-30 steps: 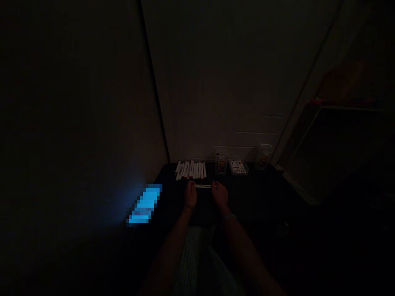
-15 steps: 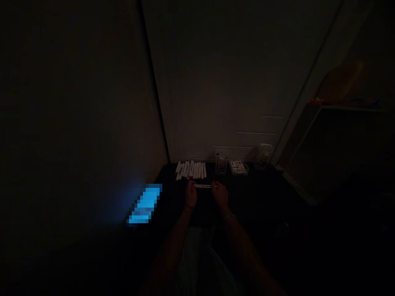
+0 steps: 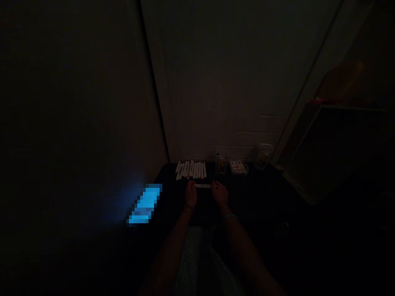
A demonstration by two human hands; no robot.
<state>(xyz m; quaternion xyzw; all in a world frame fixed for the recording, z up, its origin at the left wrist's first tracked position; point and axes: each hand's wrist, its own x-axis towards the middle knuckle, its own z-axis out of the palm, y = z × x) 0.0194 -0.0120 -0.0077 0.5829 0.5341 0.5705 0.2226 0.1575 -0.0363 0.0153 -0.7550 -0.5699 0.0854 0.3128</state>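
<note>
In the dim light my left hand [image 3: 191,195] and my right hand [image 3: 220,194] are both closed, one at each end of a slim white marker [image 3: 203,186]. The marker lies level, crosswise, above the dark tabletop [image 3: 253,197]. Just beyond my left hand is a row of several white markers [image 3: 191,169], side by side. Past my right hand stands a clear case [image 3: 221,164] with colourful print, and beside it a clear tray of markers [image 3: 238,167] lies flat. Fine details of my fingers are lost in the dark.
Another clear case [image 3: 263,157] stands at the back right against the wall [image 3: 222,82]. To the left glows a blurred blue screen [image 3: 146,204]. A dark shelf unit [image 3: 333,144] rises on the right, with an orange object [image 3: 342,80] on top.
</note>
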